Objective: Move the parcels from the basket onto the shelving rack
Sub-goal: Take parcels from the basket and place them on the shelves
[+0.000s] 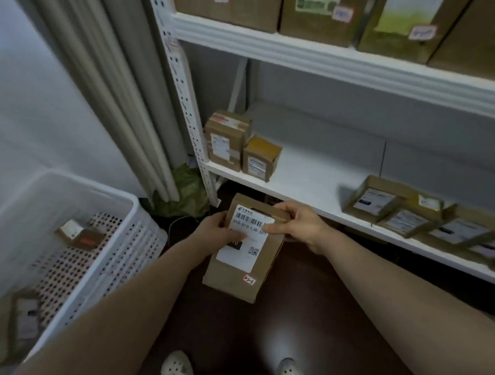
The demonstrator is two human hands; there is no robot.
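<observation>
One cardboard parcel (241, 275) hangs just before the lower shelf (312, 178) of the rack (185, 99), with left hand (214, 232) and right hand (300, 225) fingers (279, 210) curled round its upper edges. It looks stiff and probably light, so the side edges suit gripping.

I saw the brown parcel (244, 262), white barcode label up, gripped by the left hand (216, 228) and right hand (298, 222) before the white shelving rack (312, 176). The white perforated basket (130, 253) stood at left, a small parcel (79, 234) lying inside.

One held parcel (245, 254); two more parcels (79, 234) in one basket (99, 185); one shelving rack (331, 59); two shoes (176, 367).
</observation>
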